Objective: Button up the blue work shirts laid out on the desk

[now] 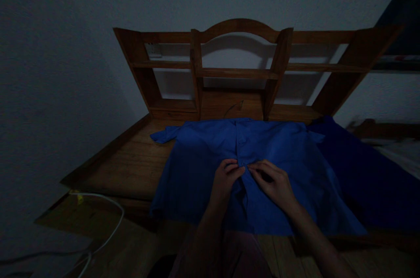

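A blue button-up shirt [278,142] lies spread on the wooden desk, its front facing up and its lower edge hanging over the near side. At the middle of its front placket, my left hand [228,177] pinches the cloth between thumb and fingers. Close beside it on the right, my right hand [272,179] has thumb and forefinger pressed together on the shirt's front edge. Any button between the fingertips is too small and dark to make out. Below the hands the two front edges part slightly.
A wooden desk [131,164] carries a shelf unit [234,72] along its back against the wall. Darker blue cloth [367,177] lies to the right of the shirt. A white cable [114,203] loops at the lower left. The room is dim.
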Motion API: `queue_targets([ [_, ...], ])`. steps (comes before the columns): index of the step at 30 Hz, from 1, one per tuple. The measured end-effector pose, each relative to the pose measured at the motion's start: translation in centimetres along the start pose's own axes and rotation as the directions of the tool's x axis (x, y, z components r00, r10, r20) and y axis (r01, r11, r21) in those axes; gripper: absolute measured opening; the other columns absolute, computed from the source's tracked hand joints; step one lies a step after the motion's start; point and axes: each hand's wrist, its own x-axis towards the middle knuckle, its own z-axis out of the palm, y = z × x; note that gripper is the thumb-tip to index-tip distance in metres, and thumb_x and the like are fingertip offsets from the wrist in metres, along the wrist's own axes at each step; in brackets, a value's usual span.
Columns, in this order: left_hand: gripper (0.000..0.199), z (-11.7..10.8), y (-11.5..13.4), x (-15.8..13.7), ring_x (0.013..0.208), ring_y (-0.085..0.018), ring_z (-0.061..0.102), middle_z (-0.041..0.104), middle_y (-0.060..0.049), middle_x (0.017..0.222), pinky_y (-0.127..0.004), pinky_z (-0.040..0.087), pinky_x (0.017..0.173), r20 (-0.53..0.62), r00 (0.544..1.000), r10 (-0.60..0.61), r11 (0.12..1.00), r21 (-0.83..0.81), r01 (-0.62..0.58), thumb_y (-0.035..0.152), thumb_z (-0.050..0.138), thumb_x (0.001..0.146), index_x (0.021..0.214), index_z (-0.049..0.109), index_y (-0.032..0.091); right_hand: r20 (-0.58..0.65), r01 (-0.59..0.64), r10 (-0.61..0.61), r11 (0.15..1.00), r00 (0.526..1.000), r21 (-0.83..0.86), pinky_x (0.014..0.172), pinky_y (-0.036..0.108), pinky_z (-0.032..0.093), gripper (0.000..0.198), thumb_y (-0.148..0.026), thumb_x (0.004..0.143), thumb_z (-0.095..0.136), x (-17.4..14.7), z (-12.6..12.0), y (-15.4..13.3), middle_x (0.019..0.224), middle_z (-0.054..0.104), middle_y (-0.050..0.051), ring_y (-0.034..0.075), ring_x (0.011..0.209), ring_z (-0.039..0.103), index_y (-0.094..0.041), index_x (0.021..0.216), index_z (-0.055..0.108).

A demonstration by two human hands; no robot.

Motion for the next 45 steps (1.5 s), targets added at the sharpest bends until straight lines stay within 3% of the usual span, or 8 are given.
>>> queue_targets([
  [7, 0.033, 0.2, 0.4, -0.2, 0.074, -0.014, 0.064, 0.067, -0.002, 0.078, -0.022, 0.047, 0.068, 0.002, 0.998, 0.059, 0.994, 0.095, -0.059, 0.024, 0.076, 0.062, 0.089, 0.058, 0.016, 0.045, 0.020, -0.020, 1.000, 0.999, -0.008, 0.077, 0.028, 0.051, 0.023, -0.025, 0.090, 0.051, -0.1, 0.0, 0.1, 0.092, 0.064, 0.003, 0.015, 0.081, 0.061, -0.025, 0.108, 0.065],
  [14, 0.026, 0.5, 1.1, -0.8, 0.076, -0.013, 0.063, 0.066, 0.001, 0.078, -0.022, 0.046, 0.071, 0.099, 0.988, 0.116, 0.986, 0.110, -0.127, 0.015, 0.067, 0.067, 0.089, 0.055, 0.018, 0.111, 0.038, -0.035, 0.999, 0.993, -0.025, 0.079, 0.028, 0.051, 0.025, -0.025, 0.091, 0.048, -0.2, 0.4, -0.1, 0.094, 0.064, 0.003, 0.015, 0.083, 0.061, -0.026, 0.110, 0.064],
  [20, 0.022, 0.6, 1.2, -1.0, 0.077, -0.013, 0.063, 0.064, 0.001, 0.076, -0.021, 0.045, 0.071, 0.097, 0.986, 0.133, 0.977, 0.157, -0.147, 0.018, 0.067, 0.069, 0.089, 0.057, 0.018, 0.061, 0.025, -0.022, 0.998, 0.998, -0.052, 0.080, 0.027, 0.050, 0.031, -0.024, 0.091, 0.049, -0.3, 0.3, 0.0, 0.097, 0.064, 0.002, 0.014, 0.084, 0.061, -0.027, 0.121, 0.058],
  [24, 0.023, 0.5, 1.1, -1.0, 0.079, -0.014, 0.063, 0.065, 0.000, 0.078, -0.022, 0.046, 0.072, 0.107, 0.985, 0.135, 0.971, 0.181, -0.153, 0.021, 0.068, 0.069, 0.089, 0.058, 0.017, 0.033, 0.021, -0.019, 0.997, 0.999, -0.069, 0.082, 0.026, 0.049, 0.030, -0.024, 0.092, 0.048, -0.2, 0.4, 0.2, 0.099, 0.064, 0.002, 0.014, 0.088, 0.061, -0.029, 0.120, 0.059],
  [31, 0.021, 0.5, 1.0, -1.0, 0.080, -0.015, 0.064, 0.066, -0.001, 0.080, -0.023, 0.048, 0.072, 0.130, 0.976, 0.174, 0.944, 0.260, -0.203, 0.023, 0.068, 0.071, 0.089, 0.059, 0.018, 0.006, -0.004, 0.004, 0.996, 1.000, -0.086, 0.073, 0.024, 0.050, 0.029, -0.027, 0.091, 0.050, -0.4, 0.4, 0.6, 0.089, 0.063, 0.002, 0.013, 0.077, 0.061, -0.027, 0.118, 0.061],
  [40, 0.025, 0.4, 0.5, -0.8, 0.090, -0.016, 0.065, 0.067, -0.004, 0.092, -0.027, 0.049, 0.083, 0.239, 0.950, 0.202, 0.946, 0.205, -0.253, 0.017, 0.064, 0.075, 0.098, 0.057, 0.017, 0.004, -0.046, 0.047, 0.991, 0.999, -0.129, 0.072, 0.024, 0.049, 0.029, -0.027, 0.090, 0.051, -0.2, 0.4, 0.9, 0.090, 0.061, 0.001, 0.012, 0.074, 0.059, -0.028, 0.117, 0.060],
  [45, 0.026, 0.4, 0.3, -0.8, 0.091, -0.017, 0.065, 0.068, -0.005, 0.092, -0.027, 0.050, 0.083, 0.208, 0.961, 0.183, 0.943, 0.239, -0.231, 0.017, 0.065, 0.074, 0.099, 0.059, 0.017, 0.000, -0.061, 0.061, 0.986, 0.998, -0.158, 0.072, 0.025, 0.049, 0.027, -0.028, 0.089, 0.052, -0.2, 0.6, 1.4, 0.088, 0.061, 0.001, 0.013, 0.074, 0.059, -0.026, 0.114, 0.061],
])
